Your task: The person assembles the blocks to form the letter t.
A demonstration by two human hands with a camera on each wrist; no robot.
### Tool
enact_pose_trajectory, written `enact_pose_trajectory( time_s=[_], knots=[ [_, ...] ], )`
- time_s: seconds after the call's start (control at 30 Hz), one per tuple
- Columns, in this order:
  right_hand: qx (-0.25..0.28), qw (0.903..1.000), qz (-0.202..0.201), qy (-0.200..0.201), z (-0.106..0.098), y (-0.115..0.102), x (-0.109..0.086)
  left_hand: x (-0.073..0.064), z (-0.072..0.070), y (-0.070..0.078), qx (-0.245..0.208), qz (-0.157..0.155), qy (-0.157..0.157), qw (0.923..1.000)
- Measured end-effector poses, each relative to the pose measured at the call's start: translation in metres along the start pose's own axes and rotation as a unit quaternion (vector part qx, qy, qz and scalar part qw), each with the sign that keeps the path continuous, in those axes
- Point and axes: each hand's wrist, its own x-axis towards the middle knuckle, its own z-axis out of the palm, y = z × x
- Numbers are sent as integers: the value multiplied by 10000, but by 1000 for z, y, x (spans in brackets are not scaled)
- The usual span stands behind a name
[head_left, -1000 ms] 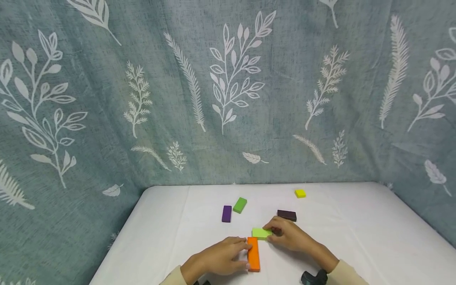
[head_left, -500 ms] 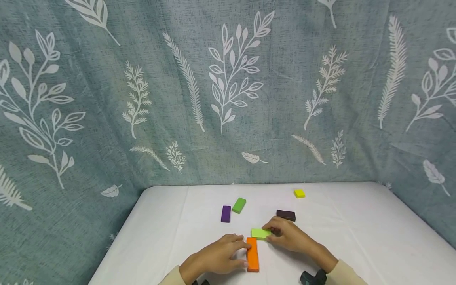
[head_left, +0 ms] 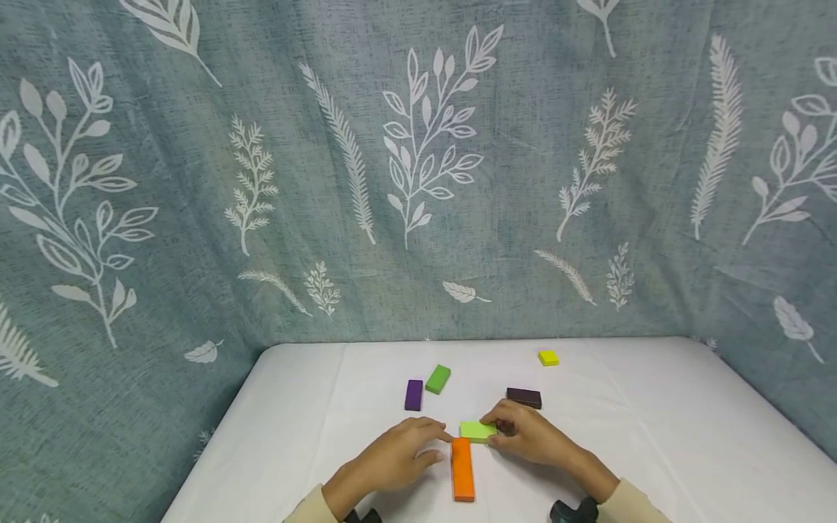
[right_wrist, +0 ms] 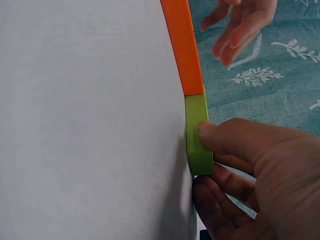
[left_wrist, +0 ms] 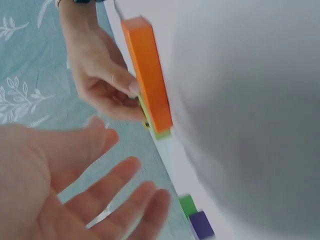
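Observation:
On the white table lies a long orange block [head_left: 462, 471], its far end against a light green block [head_left: 476, 432] set crosswise. My right hand [head_left: 526, 432] pinches the light green block at its right end, thumb on the near side; the right wrist view shows the thumb on the green block [right_wrist: 199, 135] close up. My left hand [head_left: 400, 454] is beside the orange block on its left, fingers extended and spread. In the left wrist view the left hand [left_wrist: 95, 180] has nothing between its fingers, apart from the orange block [left_wrist: 148, 75].
Farther back on the table [head_left: 294, 407] lie a purple block [head_left: 413, 395], a darker green block [head_left: 438, 379], a dark brown block [head_left: 524, 397] and a small yellow block [head_left: 548, 357]. A patterned teal curtain [head_left: 366, 305] hangs behind the table.
My left hand has let go of the orange block and moved a little up and to the left. My right hand keeps its pinch on the light green block, which stays in place.

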Motion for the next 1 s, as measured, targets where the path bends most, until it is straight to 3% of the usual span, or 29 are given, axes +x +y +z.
enact_pose_trajectory(
  time_s=[0.17,0.37,0.57,0.7,0.83,1.0],
  knots=[
    [-44,10000,67,52,-1,-1,1,4,-12,-20,-238,15,644,9976],
    [-53,9999,33,93,-2,1,1,14,-27,-53,-190,-37,917,9956],
    [129,9999,43,2,0,0,1,28,-40,-76,43,89,817,9966],
    [151,9998,80,-35,1,-2,2,39,-46,-85,-179,-69,590,9981],
    [71,9999,106,-31,0,-3,1,50,-46,-93,-377,-175,336,9986],
    [41,9999,126,21,0,-3,-1,63,-42,-102,-216,-234,-47,9995]
  ],
)
